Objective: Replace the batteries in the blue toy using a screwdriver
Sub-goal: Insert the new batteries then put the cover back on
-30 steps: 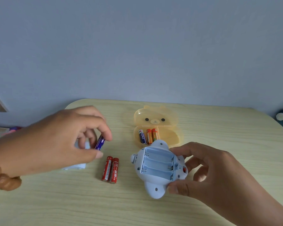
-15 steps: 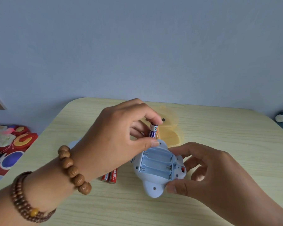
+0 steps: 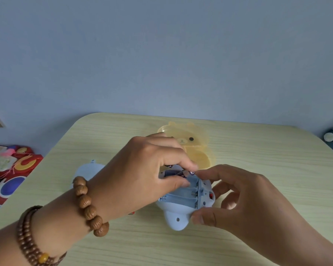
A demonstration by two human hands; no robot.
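Pressing battery [image 3: 178, 173] into top slot, left hand [image 3: 142, 175] pinching it. Right hand [image 3: 244, 198] fingers grip blue toy [image 3: 183, 206] to steady it.

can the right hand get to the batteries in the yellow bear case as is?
Probably not directly: the right hand is holding the blue toy, and the left hand sits across the near side of the yellow bear case, hiding any batteries.

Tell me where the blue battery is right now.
In the head view, centre: the blue battery is pinched in the left hand at the far slot of the pale blue plastic toy, steadied by the right hand.
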